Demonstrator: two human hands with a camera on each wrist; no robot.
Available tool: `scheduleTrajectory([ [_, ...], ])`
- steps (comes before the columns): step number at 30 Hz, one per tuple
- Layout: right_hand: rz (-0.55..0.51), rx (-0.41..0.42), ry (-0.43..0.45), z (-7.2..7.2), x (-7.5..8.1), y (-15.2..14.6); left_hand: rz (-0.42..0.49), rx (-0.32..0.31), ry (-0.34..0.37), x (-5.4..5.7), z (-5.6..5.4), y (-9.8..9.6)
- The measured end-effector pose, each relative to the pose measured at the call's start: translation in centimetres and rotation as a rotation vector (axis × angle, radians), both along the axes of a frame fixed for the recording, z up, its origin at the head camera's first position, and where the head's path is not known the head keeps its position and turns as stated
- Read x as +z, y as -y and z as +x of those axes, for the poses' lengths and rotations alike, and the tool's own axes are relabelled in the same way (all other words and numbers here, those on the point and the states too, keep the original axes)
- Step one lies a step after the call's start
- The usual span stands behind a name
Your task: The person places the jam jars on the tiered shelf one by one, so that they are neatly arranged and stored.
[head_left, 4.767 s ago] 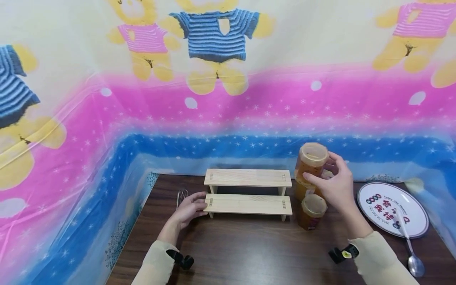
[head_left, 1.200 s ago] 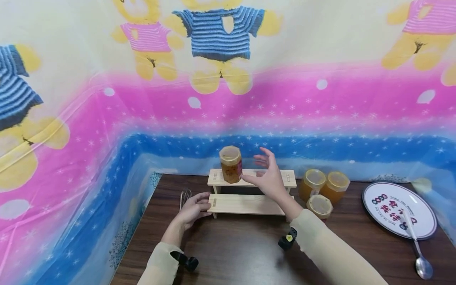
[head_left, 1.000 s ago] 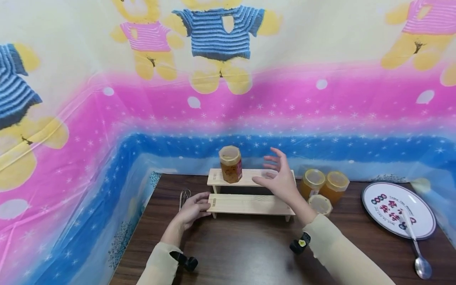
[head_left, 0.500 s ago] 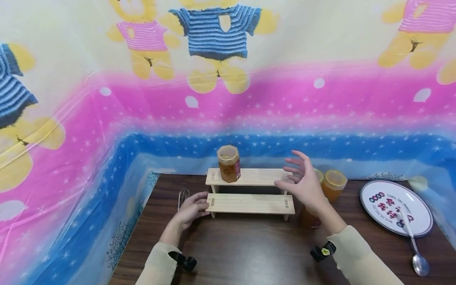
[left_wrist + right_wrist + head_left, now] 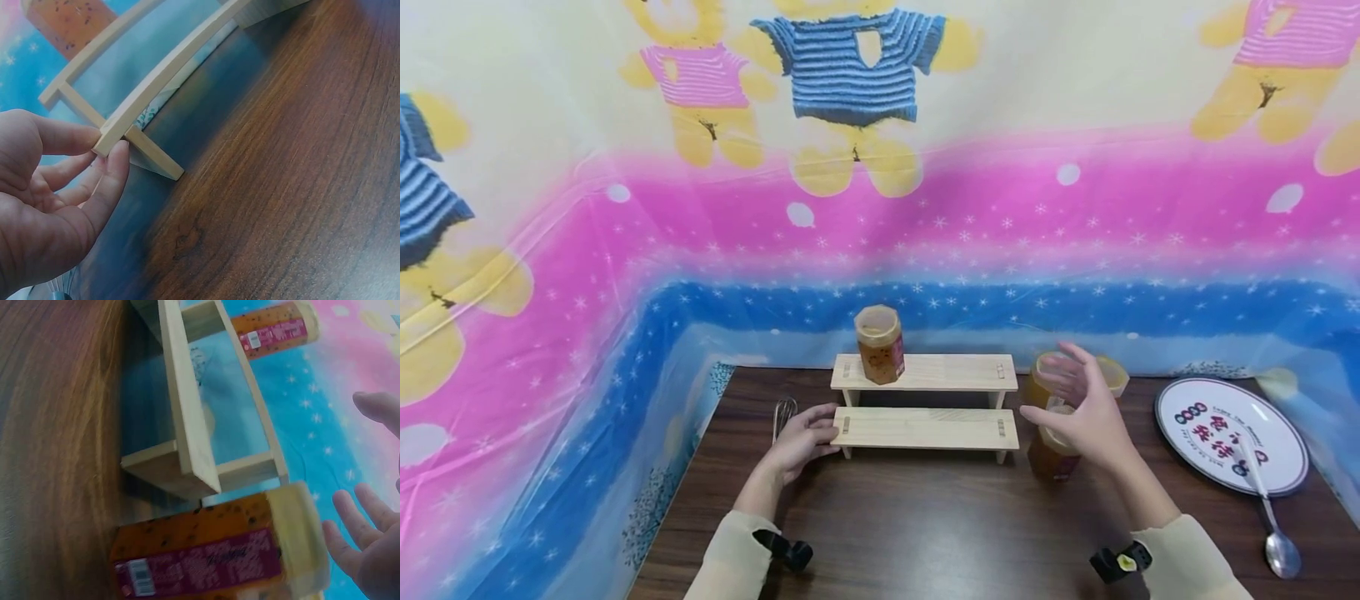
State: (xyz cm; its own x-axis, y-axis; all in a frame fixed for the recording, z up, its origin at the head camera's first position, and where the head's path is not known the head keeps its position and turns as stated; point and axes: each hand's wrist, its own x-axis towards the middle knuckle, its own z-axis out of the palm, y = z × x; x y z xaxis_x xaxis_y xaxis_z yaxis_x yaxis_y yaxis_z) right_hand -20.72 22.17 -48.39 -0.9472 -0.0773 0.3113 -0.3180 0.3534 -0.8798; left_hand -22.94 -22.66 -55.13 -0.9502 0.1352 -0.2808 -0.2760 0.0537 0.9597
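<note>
A two-tier wooden shelf rack (image 5: 925, 427) stands on the table. My left hand (image 5: 801, 442) pinches the left end of its lower board between thumb and fingers, as the left wrist view shows. On the left part of the upper board stands an orange jam jar (image 5: 881, 354) with dark specks, a pale lid and a maroon label. My right hand (image 5: 1093, 417), holding nothing, is over the jars at the right with fingers spread. A similar speckled jar (image 5: 187, 544) is nearest to it, beside the rack. Behind, a yellow-lidded jar (image 5: 1114, 375) and another jar (image 5: 1037, 392) are partly hidden by the hand.
At the right lies a white plate (image 5: 1195, 450) with red characters and a dark rim, a spoon (image 5: 1281, 554) resting across its edge. A wire whisk (image 5: 784, 412) lies beyond my left hand. A printed cloth (image 5: 925, 250) encloses the dark wood table (image 5: 910, 525).
The speckled jar my right hand held at the right now stands on the upper board, released. That hand has moved back right to the other jars. My left hand stays on the rack.
</note>
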Motion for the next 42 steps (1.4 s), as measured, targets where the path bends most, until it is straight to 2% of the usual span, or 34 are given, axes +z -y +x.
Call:
scheduleTrajectory([
  [6,0.031,-0.048,0.003,1.4,-1.4,-1.1,0.003,-0.006,-0.002,0.1,0.0,0.0],
  [13,0.053,-0.109,0.024,2.7,-3.9,-2.2,0.004,0.005,0.0,-0.1,0.0,0.0],
  [20,0.035,-0.113,0.094,3.4,-6.7,-2.8,0.01,0.02,0.002,-0.3,-0.1,0.0],
  [23,0.012,-0.113,0.137,3.7,-7.7,-2.7,0.011,0.015,0.004,-0.2,-0.1,0.0],
  [29,0.031,-0.147,0.183,4.0,-9.5,-2.6,0.011,0.002,0.009,0.0,0.1,0.0],
  [35,0.048,-0.2,0.189,3.9,-10.7,-2.3,0.01,0.027,0.019,0.0,0.2,0.1],
  [42,0.017,-0.278,0.215,4.0,-11.0,-2.0,0.007,0.023,0.012,0.0,0.1,0.0],
])
